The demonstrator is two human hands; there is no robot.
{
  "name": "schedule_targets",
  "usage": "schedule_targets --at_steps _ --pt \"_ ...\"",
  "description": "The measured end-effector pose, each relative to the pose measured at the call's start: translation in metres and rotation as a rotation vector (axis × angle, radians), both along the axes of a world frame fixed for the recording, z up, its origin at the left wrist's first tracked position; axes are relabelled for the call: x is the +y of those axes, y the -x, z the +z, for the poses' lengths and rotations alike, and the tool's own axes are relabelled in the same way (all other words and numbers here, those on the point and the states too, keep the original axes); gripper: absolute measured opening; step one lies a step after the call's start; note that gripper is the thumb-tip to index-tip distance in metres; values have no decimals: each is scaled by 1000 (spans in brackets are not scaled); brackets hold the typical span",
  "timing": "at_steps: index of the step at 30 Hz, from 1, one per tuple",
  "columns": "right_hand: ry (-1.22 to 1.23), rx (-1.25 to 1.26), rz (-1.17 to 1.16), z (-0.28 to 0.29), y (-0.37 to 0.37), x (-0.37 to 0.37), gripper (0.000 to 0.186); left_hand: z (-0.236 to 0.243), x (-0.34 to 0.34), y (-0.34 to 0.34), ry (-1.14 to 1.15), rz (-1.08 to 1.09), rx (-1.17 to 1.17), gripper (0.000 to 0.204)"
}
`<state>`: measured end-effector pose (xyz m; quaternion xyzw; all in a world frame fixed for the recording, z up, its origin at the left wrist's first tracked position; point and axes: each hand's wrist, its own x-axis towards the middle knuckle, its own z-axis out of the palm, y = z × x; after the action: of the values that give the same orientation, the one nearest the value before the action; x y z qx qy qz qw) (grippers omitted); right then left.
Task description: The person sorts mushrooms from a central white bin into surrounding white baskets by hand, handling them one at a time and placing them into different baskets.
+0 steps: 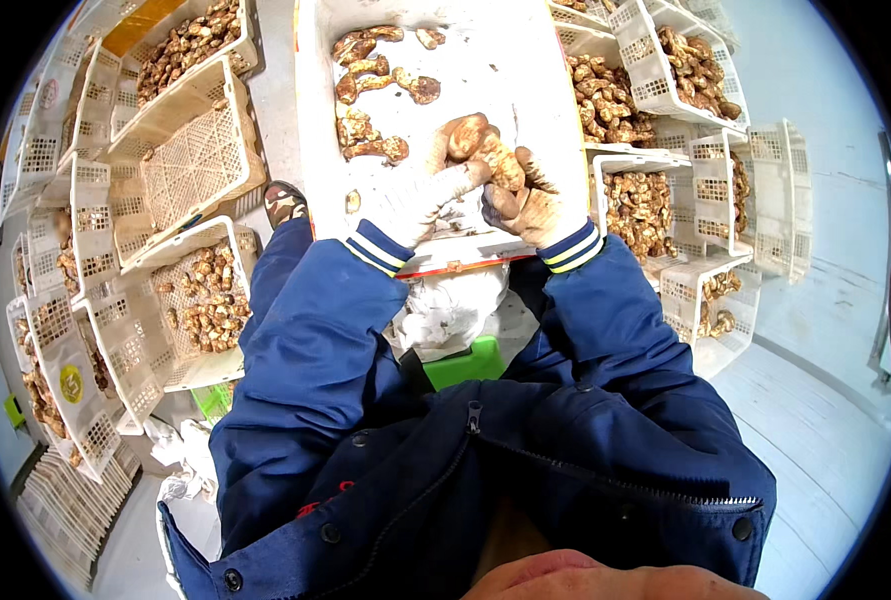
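Both my hands wear soiled pale gloves and meet over the near end of a white box (pixel 505 60). My left hand (pixel 430 195) is closed around a thick brown-and-cream mushroom (pixel 487 152). From the other side, my right hand (pixel 545 208) has its fingers curled against the same mushroom; whether a second one sits in that palm is hard to tell. Along the box's left side lie several more mushrooms (pixel 373 85) with dark, dirty stems, and a small piece (pixel 429 39) rests farther back. Dark crumbs are scattered on the white bottom.
Stacked white plastic crates with mushrooms (pixel 210 300) stand at my left, one holding only a bare lattice bottom (pixel 190 165). More filled crates (pixel 640 210) are close on the right. Below the box are a white bag (pixel 450 310) and something green (pixel 465 365).
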<state>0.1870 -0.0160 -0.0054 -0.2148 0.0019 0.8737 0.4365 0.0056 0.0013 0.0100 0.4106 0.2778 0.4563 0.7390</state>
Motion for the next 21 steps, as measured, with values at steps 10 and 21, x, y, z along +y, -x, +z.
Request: schedule_targets --at_steps 10,21 --pt "-769 -1561 -85 52 9 3 39 -16 5 -4 335 98 -227 35" --pt "-1453 -2089 -100 49 17 5 57 -3 1 -3 406 15 -512 34"
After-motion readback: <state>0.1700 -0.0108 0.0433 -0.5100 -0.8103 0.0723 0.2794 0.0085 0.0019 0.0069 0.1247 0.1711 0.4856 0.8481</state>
